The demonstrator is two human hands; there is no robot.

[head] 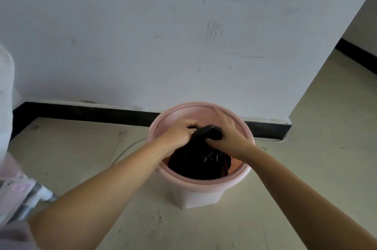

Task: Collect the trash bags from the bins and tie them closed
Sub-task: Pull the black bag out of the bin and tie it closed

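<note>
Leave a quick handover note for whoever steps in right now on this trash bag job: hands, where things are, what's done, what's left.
Left hand: grips the gathered neck of the black plastic trash bag.
Right hand: holds the twisted top from the other side, some fingers extended.
The bag sits inside the round pink plastic bin, on the floor by the white wall.
Done: the bag's mouth is off the rim and bunched together.
Left: finish the knot (I cannot tell if one is formed), lift the bag out, then any other bins.

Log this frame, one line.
left hand: grips bag neck | right hand: grips neck | black trash bag: inside pink bin
</note>
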